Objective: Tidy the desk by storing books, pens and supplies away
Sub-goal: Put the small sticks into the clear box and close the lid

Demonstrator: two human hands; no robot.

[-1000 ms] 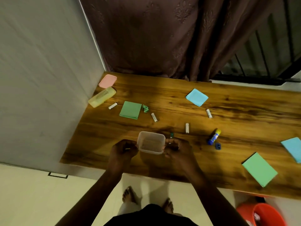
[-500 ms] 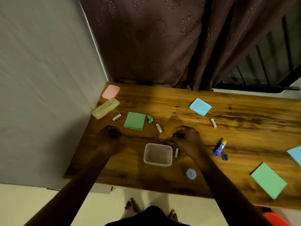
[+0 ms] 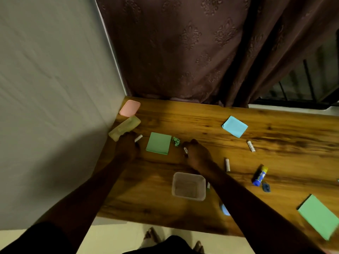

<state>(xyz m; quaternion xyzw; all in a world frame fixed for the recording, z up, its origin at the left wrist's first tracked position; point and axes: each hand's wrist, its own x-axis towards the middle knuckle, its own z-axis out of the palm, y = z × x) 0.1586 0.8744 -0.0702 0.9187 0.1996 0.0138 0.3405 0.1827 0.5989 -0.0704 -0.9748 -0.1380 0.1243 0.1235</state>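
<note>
Head view shows our left hand [image 3: 127, 146] far out now, by the yellow case [image 3: 124, 128] near the wall [image 3: 55, 107], with its fingers curled down next to a small white stick [image 3: 138, 138]; we cannot tell if they grip it. A second ago both hands held the clear box [image 3: 188, 186]. Now that box sits alone on the desk [image 3: 275, 149], open and empty, so we think the picking up has begun. Moving right, a green pad [image 3: 158, 145] and a crumpled green scrap [image 3: 176, 141] lie between our hands. Our right hand [image 3: 197, 153] is closed around another white stick [image 3: 185, 150]. Farther right lie more white sticks, a blue pad [image 3: 234, 126], a glue stick [image 3: 259, 176] and another green pad [image 3: 319, 215]. A dark curtain [image 3: 183, 52] hangs behind the brown wood.
</note>
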